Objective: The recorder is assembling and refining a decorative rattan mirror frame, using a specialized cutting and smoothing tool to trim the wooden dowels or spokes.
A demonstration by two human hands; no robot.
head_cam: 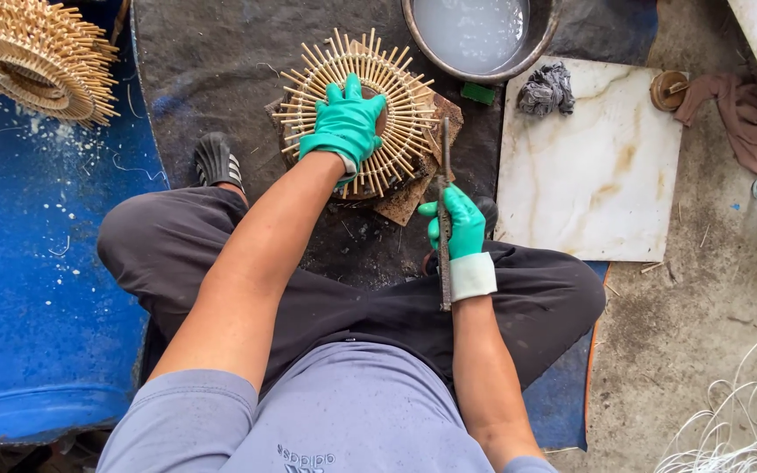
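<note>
left hand (346, 123) pressed flat, fingers spread, on spoked wicker ring (361, 114) | right hand (457, 223) gripping metal blade (444, 210) | risk: blade may slip toward knee or snap spokes

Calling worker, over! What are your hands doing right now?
Left hand pressing down on round stick wheel. Right hand gripping long metal blade beside it. Nothing blocking.

Centre of the round cane frame (357, 109) hidden under the left hand (346, 125). Basin (477, 35) and second cane frame (37, 54) cut off by the top edge. White cord (733, 420) cropped bottom right.
</note>
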